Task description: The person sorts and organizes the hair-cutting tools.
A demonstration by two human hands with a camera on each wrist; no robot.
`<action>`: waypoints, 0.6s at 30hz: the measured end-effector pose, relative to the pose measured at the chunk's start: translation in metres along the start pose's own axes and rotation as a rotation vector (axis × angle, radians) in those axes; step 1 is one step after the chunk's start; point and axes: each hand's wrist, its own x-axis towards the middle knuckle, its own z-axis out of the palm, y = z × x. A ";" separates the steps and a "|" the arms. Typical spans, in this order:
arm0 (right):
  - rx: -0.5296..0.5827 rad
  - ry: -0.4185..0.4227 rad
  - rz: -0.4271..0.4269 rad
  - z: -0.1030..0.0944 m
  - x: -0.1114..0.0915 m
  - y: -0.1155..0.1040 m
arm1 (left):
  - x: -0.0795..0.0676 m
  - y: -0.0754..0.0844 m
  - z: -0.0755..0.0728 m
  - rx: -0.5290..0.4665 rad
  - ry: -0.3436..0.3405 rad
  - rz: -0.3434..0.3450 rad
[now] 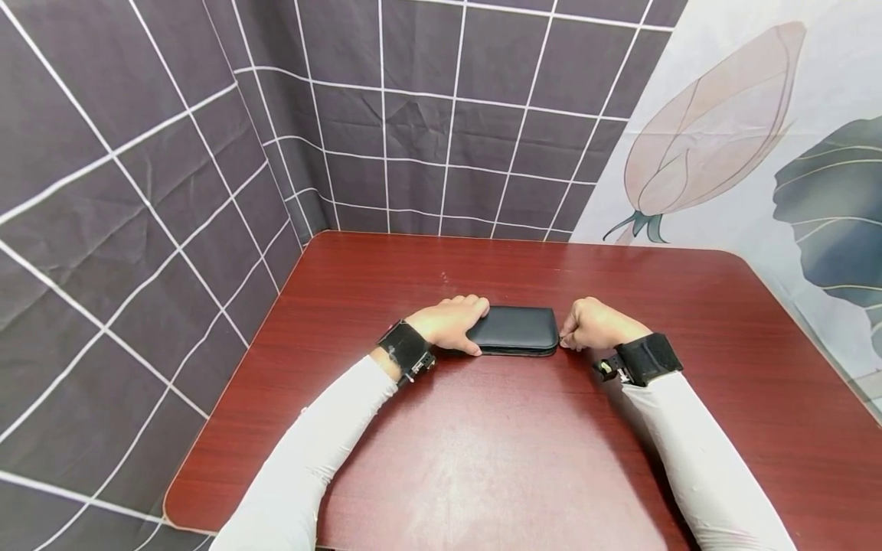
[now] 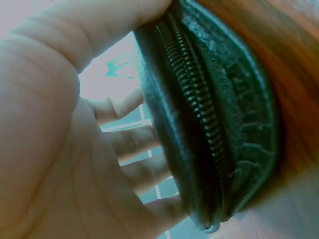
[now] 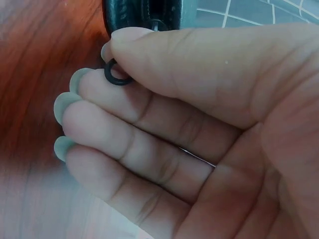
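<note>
A black leather zip wallet [image 1: 520,327] lies flat on the table. My left hand [image 1: 451,321] grips its left end, the thumb at the near edge and the fingers at the far edge. In the left wrist view, zipper teeth [image 2: 199,109] run along the curved end of the wallet beside this hand. At the right end, my right hand [image 1: 596,325] pinches the zipper pull between thumb and index finger. A small black ring [image 3: 117,82] on the pull pokes out below the thumb, and the other fingers are curled. The pinched part is hidden.
The reddish-brown wooden table [image 1: 427,444] has rounded corners. A dark grey cloth with white grid lines [image 1: 427,130] hangs behind and to the left. At the right hangs a white cloth with a flower print [image 1: 710,130]. Both wrists wear black straps [image 1: 651,360].
</note>
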 end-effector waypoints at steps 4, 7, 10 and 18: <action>-0.011 -0.001 -0.006 0.001 -0.001 -0.001 | 0.001 0.001 -0.001 -0.003 0.003 -0.006; -0.016 0.006 -0.012 0.001 -0.002 -0.003 | 0.001 0.001 -0.001 -0.002 0.001 -0.003; -0.018 -0.007 -0.019 0.002 -0.002 -0.003 | 0.002 0.001 0.001 0.004 -0.005 -0.001; -0.019 -0.011 -0.017 0.002 -0.001 -0.003 | 0.001 0.002 0.002 0.023 0.004 -0.008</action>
